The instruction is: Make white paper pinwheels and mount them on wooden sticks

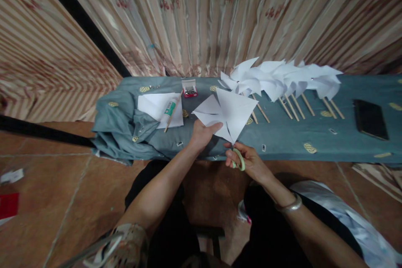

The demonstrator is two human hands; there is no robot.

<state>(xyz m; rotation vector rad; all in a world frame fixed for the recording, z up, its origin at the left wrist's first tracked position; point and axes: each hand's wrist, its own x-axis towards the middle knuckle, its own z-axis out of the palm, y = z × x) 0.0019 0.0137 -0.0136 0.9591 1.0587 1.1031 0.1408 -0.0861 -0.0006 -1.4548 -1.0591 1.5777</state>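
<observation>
My left hand (204, 135) pinches a square sheet of white paper (236, 111) by its near left part, thumb on top. Slits run inward from the sheet's corners, parting it into flaps. At the sheet's near corner, my right hand (246, 159) is closed on scissors (239, 160) with pale green handles. Their blades meet the paper edge and are mostly hidden. Behind the sheet and to its right lie several white paper pinwheels (266, 77) in an overlapping row, their wooden sticks (293, 106) pointing toward me.
On the left, a glue stick (170, 108) and a wooden stick (173, 111) lie on white paper sheets (150, 102). Behind them stands a small open red box (190, 91) of metal pins. A dark phone (370, 119) rests on the green-blue cloth (282, 142) at right. A pleated curtain (201, 21) hangs behind.
</observation>
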